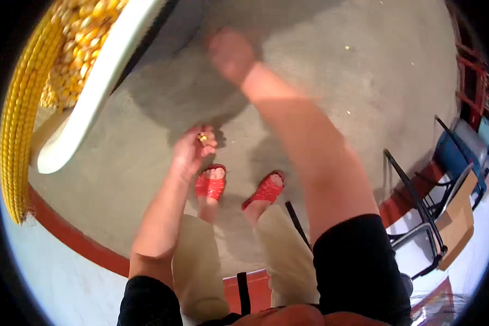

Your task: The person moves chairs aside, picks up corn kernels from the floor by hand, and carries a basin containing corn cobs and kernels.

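My left hand (189,151) is held low in front of me, above the red sandals, its fingers curled around a few yellow corn kernels (202,137). Farther forward and to the right, my right hand (231,57) is smeared by motion; its fingers cannot be made out, nor whether it holds anything. At the upper left, a large yellow corn cob (24,122) shows close to the camera. Beside it, loose corn kernels (84,51) lie in a heap behind a thick white rim (87,108). Neither hand touches the cob or the heap.
Red sandals (210,187) are on my feet on the grey floor (364,103), where a few small pale bits lie scattered. To the right are a black-framed chair (418,209), a brown cardboard piece (455,228) and a blue chair (462,144). A dark shape borders the white rim.
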Tool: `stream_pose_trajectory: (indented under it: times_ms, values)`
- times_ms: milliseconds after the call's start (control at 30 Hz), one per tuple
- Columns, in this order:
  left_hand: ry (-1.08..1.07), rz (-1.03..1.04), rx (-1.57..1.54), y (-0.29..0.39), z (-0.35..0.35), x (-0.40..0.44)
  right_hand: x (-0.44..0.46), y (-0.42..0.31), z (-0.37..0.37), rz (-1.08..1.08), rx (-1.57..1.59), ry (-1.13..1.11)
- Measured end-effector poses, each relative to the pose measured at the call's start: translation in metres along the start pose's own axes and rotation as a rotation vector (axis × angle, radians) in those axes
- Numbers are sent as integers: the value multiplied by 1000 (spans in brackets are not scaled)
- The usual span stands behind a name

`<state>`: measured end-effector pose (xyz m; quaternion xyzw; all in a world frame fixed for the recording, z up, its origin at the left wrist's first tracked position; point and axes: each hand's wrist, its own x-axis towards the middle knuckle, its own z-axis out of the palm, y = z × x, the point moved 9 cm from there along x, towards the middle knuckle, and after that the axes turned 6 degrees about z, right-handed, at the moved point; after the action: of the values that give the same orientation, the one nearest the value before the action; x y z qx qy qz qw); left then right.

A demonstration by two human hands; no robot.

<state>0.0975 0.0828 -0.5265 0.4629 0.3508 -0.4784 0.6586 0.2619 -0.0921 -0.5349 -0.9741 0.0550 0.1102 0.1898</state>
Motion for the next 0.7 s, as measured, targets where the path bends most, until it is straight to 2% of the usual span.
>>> stream_pose_trajectory:
  times_ms: [33, 67, 100, 133, 167, 233, 267, 333, 400, 433, 500, 633, 700]
  values:
    - [16, -3, -59, 1, 3, 0, -27, -20, -20, -12, 71, -49]
    - [-4, -9, -58, 2, 13, 0, -62, -45, -33, -99, -103, -229]
    - [-15, 33, -115, 7, 24, 0, -89, -58, -40, -100, 146, -238]
    - [-20, 64, -168, 10, 35, 0, -120, -66, -49, -177, 225, -111]
    - [105, 63, -274, 5, 39, 0, -143, -65, -53, -163, 313, -193]
    - [45, -31, -199, -8, 66, 3, -168, -29, -69, -12, 510, -120]
    - [40, -41, -193, -20, 67, 8, -180, 9, -69, 124, 450, -24]
    - [-373, -138, -57, -49, 93, 12, -215, 110, -51, 467, 213, 158]
    - [-335, -152, 8, -65, 110, 6, -266, 195, -65, 536, 23, 331]
    - [-291, -159, 69, -73, 113, 3, -286, 240, -50, 650, -49, 166]
    - [-315, -174, 109, -80, 120, 1, -310, 276, -55, 848, -51, 116]
    - [-214, -252, 226, -95, 122, -1, -316, 304, -36, 903, -37, 56]
    - [-174, -252, 315, -104, 119, 0, -312, 308, -30, 791, -113, 69]
